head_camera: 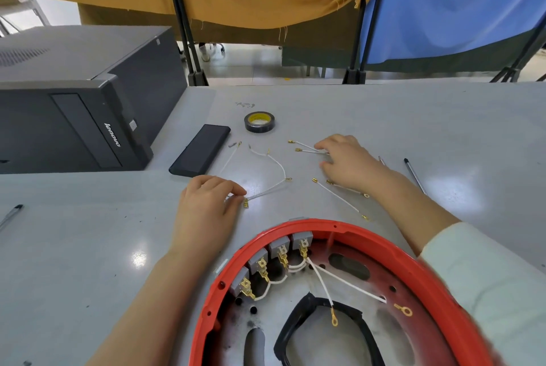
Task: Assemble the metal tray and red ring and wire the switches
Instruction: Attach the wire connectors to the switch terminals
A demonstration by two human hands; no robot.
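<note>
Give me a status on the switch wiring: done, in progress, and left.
Done: the red ring sits on the metal tray, with four grey switches mounted and linked by short white jumpers. In hand: the left hand pinches a wire on the table; the right hand holds two more. Left: loose wires unconnected, and two ring-terminal leads lying free.

tape roll (259, 122), computer tower (74, 99), black case (200, 154)

Left hand (206, 203): palm down, forearm bare, thumb and forefinger tips pinched together low at its right edge. Right hand (347, 163): farther off, palm down, fingers bent and pointing left, pale sleeve (484, 285) covering the forearm.
</note>
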